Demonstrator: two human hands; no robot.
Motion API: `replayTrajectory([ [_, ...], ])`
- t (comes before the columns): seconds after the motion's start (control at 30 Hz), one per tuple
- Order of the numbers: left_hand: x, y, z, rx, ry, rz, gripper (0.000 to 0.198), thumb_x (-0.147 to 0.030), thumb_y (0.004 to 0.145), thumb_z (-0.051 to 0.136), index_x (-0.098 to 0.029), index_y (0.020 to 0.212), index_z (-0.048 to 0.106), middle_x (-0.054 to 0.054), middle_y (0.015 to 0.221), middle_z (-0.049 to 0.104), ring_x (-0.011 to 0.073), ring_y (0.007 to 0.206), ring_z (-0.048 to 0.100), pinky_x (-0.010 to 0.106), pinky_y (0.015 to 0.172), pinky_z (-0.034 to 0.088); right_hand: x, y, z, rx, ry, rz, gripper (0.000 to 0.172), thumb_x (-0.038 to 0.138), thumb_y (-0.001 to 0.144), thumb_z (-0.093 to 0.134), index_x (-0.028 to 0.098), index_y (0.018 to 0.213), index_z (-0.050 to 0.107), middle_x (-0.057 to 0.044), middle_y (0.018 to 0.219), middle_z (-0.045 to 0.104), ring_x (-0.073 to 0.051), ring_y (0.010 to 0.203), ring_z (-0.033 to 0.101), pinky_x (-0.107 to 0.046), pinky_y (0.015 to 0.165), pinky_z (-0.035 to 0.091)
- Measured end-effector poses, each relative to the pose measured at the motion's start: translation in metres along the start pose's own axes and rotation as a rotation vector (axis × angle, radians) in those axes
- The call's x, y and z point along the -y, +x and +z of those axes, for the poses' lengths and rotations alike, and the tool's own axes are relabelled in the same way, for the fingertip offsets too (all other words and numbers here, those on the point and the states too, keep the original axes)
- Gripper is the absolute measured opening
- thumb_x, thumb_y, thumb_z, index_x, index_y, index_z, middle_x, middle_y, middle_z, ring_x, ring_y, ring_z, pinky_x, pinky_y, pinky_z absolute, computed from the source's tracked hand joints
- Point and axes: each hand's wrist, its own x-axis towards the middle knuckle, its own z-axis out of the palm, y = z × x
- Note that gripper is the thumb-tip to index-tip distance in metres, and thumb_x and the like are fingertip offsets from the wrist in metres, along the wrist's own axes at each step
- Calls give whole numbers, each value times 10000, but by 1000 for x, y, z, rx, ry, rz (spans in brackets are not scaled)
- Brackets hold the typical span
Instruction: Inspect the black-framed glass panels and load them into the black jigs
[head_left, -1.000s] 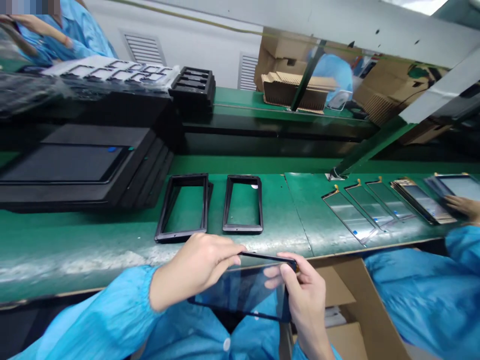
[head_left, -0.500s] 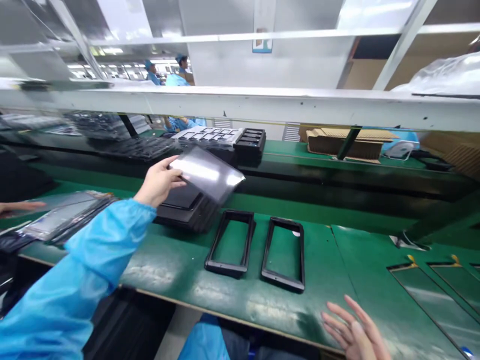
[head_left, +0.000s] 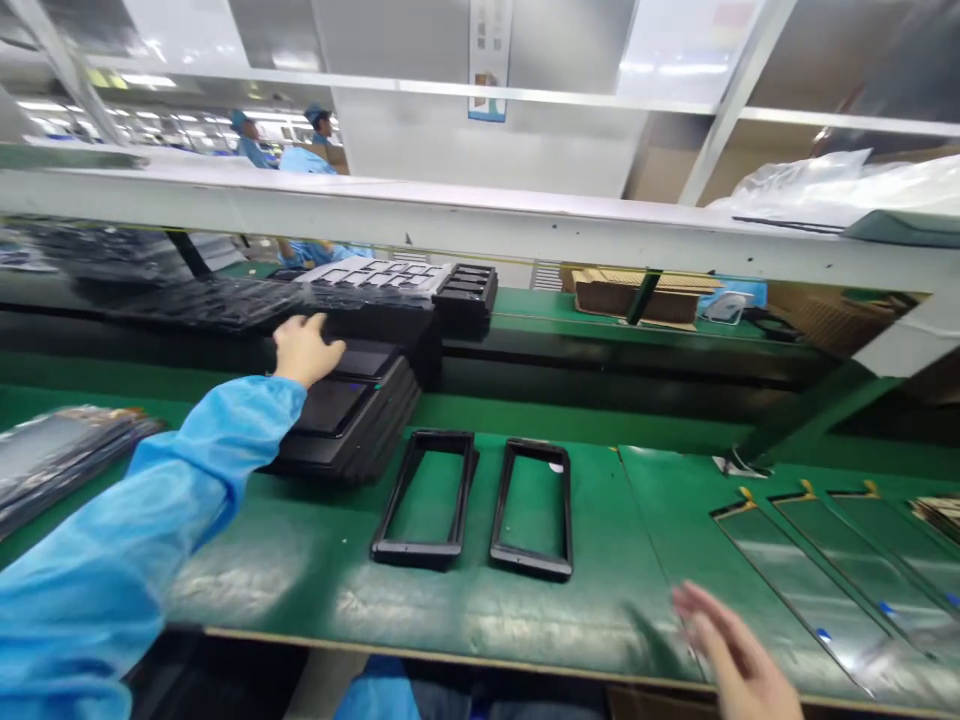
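My left hand (head_left: pixel 304 350), in a blue sleeve, hovers at the far left corner of a stack of black trays (head_left: pixel 367 435). Its fingers are bent and apart, with nothing visible in them. Dark flat screen panels (head_left: pixel 324 405) lie in the top tray. Two black rectangular frames, a left frame (head_left: pixel 382 535) and a right frame (head_left: pixel 504 505), lie on the green bench to the right of the stack. Low on the right, my right hand (head_left: pixel 739 655) is slightly blurred above the bench, its fingers stretched out and holding nothing. Near it lie several clear glass panels (head_left: pixel 806 575) with yellow tabs.
Film-wrapped panels (head_left: pixel 67 455) are piled at the left. A raised shelf behind carries a white tray (head_left: pixel 375 278), a small black tray (head_left: pixel 466 290) and cardboard dividers (head_left: pixel 637 295). A white beam (head_left: pixel 480 212) crosses above. Co-workers (head_left: pixel 319 125) are in the background.
The shiny panel that my left hand held is out of its fingers, and a panel now lies in the tray below. My view has turned right. My right hand stays low over the bench.
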Motion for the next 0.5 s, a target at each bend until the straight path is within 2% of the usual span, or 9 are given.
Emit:
replayTrajectory([
  [0.07, -19, -13, 38, 153, 94, 55, 256, -312, 980, 745, -158, 1184, 755, 98, 1206, 768, 301, 1174, 709, 527, 1093, 527, 12, 44, -32, -240, -319, -69, 354, 517, 832, 720, 276, 1073, 817, -235, 1294, 767, -430, 1322, 671, -551, 1110, 482],
  [0.1, -30, -24, 61, 253, 131, 92, 222, -303, 967, 761, -164, 1140, 773, 88, 1149, 785, 297, 1145, 721, 518, 1094, 527, 18, 66, -46, -303, -371, -78, 308, 432, 823, 715, 224, 1032, 805, -291, 1406, 692, -453, 1439, 564, -571, 1168, 400],
  [0.17, -52, -51, 112, 441, 181, 166, 206, -321, 983, 749, -168, 1121, 762, 77, 1176, 774, 271, 1121, 727, 509, 1049, 561, 27, 101, -66, -401, -439, -84, 214, 344, 801, 701, 164, 900, 758, -389, 1594, 467, -483, 1594, 299, -619, 1227, 244],
  [0.23, -72, -78, 160, 565, 216, 205, 246, -349, 1012, 714, -181, 1191, 733, 95, 1272, 735, 266, 1140, 713, 492, 1006, 590, 31, 118, -74, -402, -468, -93, 190, 369, 784, 736, 183, 794, 699, -408, 1591, 453, -527, 1604, 218, -704, 1202, 171],
  [0.3, -87, -97, 198, 629, 237, 193, 295, -353, 1023, 698, -189, 1269, 701, 109, 1331, 702, 268, 1145, 705, 487, 981, 604, 29, 113, -71, -355, -481, -125, 252, 436, 766, 786, 209, 765, 679, -367, 1508, 571, -549, 1575, 282, -751, 1166, 166],
  [0.37, -96, -107, 224, 662, 227, 150, 344, -350, 1023, 699, -186, 1324, 673, 120, 1359, 682, 274, 1149, 701, 491, 969, 609, 21, 91, -60, -297, -483, -175, 292, 486, 745, 830, 223, 805, 716, -322, 1428, 657, -535, 1548, 357, -738, 1161, 207],
  [0.43, -98, -107, 238, 686, 184, 88, 368, -349, 1020, 703, -183, 1346, 660, 123, 1370, 673, 279, 1154, 699, 494, 964, 611, 9, 59, -47, -235, -481, -224, 328, 504, 710, 874, 238, 870, 768, -302, 1389, 693, -519, 1537, 392, -693, 1177, 272],
  [0.5, -97, -102, 244, 713, 114, 17, 362, -347, 1019, 704, -184, 1340, 662, 120, 1359, 678, 275, 1143, 703, 486, 954, 615, -4, 22, -35, -171, -482, -255, 382, 482, 642, 929, 263, 930, 807, -264, 1396, 705, -521, 1532, 399, -662, 1219, 278],
])
